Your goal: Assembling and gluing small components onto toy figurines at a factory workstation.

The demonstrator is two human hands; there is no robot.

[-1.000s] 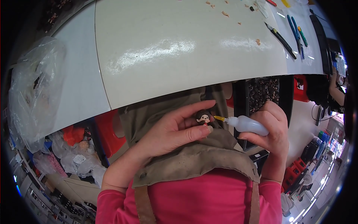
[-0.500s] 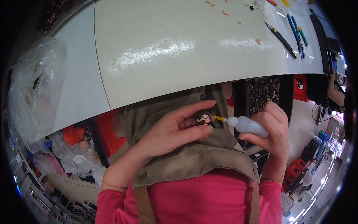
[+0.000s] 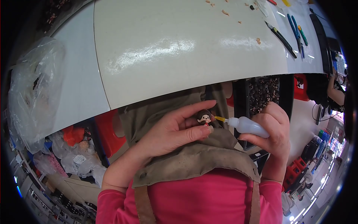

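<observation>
Between the thumb and fingers of my left hand (image 3: 179,127) is a small brown-haired figurine (image 3: 204,117) with a pale face and a bit of red below it. My right hand (image 3: 271,128) grips a translucent white squeeze bottle (image 3: 250,126), which lies nearly level and points left. Its thin yellow nozzle tip (image 3: 220,118) is right beside the figurine's head; whether they touch I cannot tell. Both hands are above my brown apron (image 3: 197,160), just in front of the table edge.
The pale table (image 3: 156,74) spans the far side. On its right lie a craft knife (image 3: 281,40), blue-handled pliers (image 3: 294,31) and peach scraps (image 3: 225,13). A clear plastic bag (image 3: 35,93) hangs at left. A black bin (image 3: 263,93) of small dark parts stands beyond my right hand.
The figurine has turned slightly in my left fingers, so its face and hair show at another angle. The bottle and both hands stay nearly in place.
</observation>
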